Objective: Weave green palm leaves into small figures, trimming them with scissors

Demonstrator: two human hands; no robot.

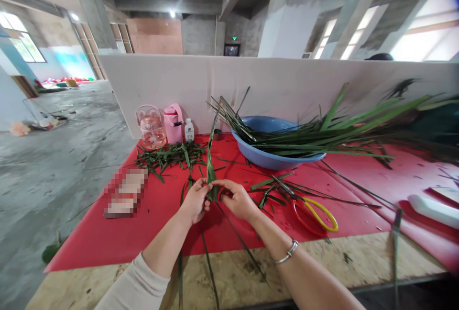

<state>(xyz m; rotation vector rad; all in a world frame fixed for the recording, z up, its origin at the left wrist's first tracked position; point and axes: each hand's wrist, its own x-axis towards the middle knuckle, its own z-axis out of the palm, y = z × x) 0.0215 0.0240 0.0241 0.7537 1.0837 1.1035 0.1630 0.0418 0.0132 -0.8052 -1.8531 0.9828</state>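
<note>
Red sheeting point(158, 226) spreads beneath a folded, pointed, glossy green leaf point(211, 169), pinched by the left hand point(195, 201) and right hand point(237, 198).

Single head cam: sits at table's point(376, 257) 6 o'clock side, faces 12 toward board point(172, 75), tipped down, hands point(195, 201) close.

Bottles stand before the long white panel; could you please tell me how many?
3: a transparent pink handled bottle at left, an opaque pink bottle beside it, and a small white plastic bottle right of both. More may be hidden.
</note>
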